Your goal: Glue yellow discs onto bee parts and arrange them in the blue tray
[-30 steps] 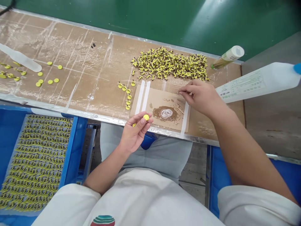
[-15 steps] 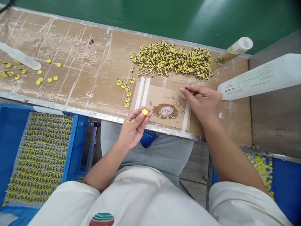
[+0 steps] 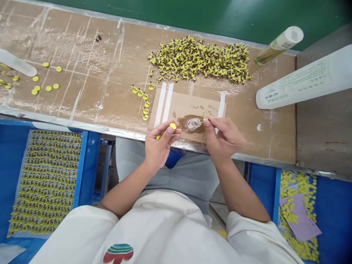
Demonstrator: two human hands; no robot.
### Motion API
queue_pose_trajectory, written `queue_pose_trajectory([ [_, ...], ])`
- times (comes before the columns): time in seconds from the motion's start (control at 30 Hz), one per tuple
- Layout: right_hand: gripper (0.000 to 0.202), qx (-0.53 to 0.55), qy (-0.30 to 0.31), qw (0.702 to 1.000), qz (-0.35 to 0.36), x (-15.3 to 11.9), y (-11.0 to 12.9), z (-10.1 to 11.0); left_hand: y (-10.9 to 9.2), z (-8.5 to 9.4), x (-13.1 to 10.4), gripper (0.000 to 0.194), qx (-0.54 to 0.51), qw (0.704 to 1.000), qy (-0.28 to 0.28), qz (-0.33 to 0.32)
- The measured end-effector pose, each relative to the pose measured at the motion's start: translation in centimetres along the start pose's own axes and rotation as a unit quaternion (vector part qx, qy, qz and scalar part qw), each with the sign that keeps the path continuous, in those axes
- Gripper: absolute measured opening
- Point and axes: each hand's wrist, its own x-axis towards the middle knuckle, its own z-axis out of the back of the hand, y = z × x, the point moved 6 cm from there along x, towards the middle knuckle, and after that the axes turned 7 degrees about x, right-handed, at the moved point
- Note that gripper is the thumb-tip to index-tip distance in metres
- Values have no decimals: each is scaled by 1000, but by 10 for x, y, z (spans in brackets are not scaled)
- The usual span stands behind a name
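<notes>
My left hand (image 3: 161, 143) pinches a yellow disc (image 3: 172, 125) between thumb and fingertips, over the front edge of the table. A second yellow disc (image 3: 158, 137) shows tucked among its fingers. My right hand (image 3: 221, 137) is closed in a pinch on a small yellow-and-dark figure, mostly hidden by the fingertips. Its tip is at the right rim of a clear wet puddle (image 3: 194, 124) on a cardboard sheet (image 3: 184, 102). Left of the sheet stand several figures on discs (image 3: 145, 110). Behind it lies a large heap of loose figures (image 3: 200, 60).
A large white bottle (image 3: 302, 80) leans in from the right, near a clear tube (image 3: 280, 44). Loose discs (image 3: 48, 88) and a white strip (image 3: 18, 63) lie left. Blue bins (image 3: 88, 165) flank me below the table; the right one holds yellow discs (image 3: 291, 187).
My right hand has moved left and toward me, from the back of the cardboard sheet to the wet puddle. My left hand keeps its disc. The view has shifted slightly.
</notes>
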Motion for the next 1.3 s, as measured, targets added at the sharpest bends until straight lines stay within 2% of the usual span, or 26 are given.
queue_pose_trajectory([
  [0.2,19,-70,40,996,-38,2,-7,-4,0,0,1,32,1,1000,4,-1],
  [0.33,19,-46,56,997,-29,2,-3,-7,-2,0,1,31,-4,1000,11,4],
  [0.53,29,-97,34,994,-33,5,-2,-3,-5,1,0,27,-11,1000,22,18],
  [0.63,31,-118,28,993,-6,7,-3,0,-5,2,1,28,-16,999,22,28],
  [0.77,25,-109,54,992,36,7,-2,-2,-6,1,1,26,-29,998,36,31],
  [0.9,15,-89,64,987,118,8,6,-6,-6,2,1,28,-24,999,29,35],
  [0.97,18,-69,66,982,163,9,12,-7,-6,3,1,27,-15,999,27,34],
  [1.03,23,-59,73,979,179,9,14,-9,-6,2,1,25,-11,999,32,33],
  [1.17,23,-48,67,983,164,11,12,-8,-7,2,-1,25,-15,998,44,42],
  [1.3,14,31,-12,997,64,12,6,0,-7,4,-3,27,-13,997,44,55],
])
